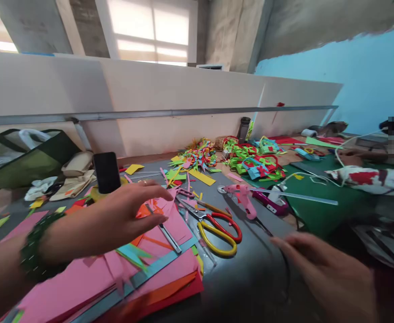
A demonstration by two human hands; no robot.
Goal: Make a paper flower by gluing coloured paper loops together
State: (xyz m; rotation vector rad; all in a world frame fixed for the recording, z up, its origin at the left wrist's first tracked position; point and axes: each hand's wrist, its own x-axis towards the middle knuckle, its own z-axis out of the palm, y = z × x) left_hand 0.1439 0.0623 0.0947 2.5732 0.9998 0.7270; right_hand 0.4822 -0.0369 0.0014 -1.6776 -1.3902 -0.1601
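Note:
My left hand hovers over a stack of pink paper, with thumb and fingers apart and nothing between them. Below its fingertips lies a slim metal-bodied utility knife. Scissors with one red and one yellow handle rest on the grey table between my hands. A pink glue gun, a clear glue stick protruding from its rear, lies beyond them. My right hand, slightly blurred, has thumb and forefinger pinched together beside the gun's dark cord. Whether they grip the cord or something thin is unclear.
Piles of cut coloured paper and small paper baskets sit at the back. A phone stands upright at left, near a green bag. A purple power strip lies right, before a co-worker's sleeve.

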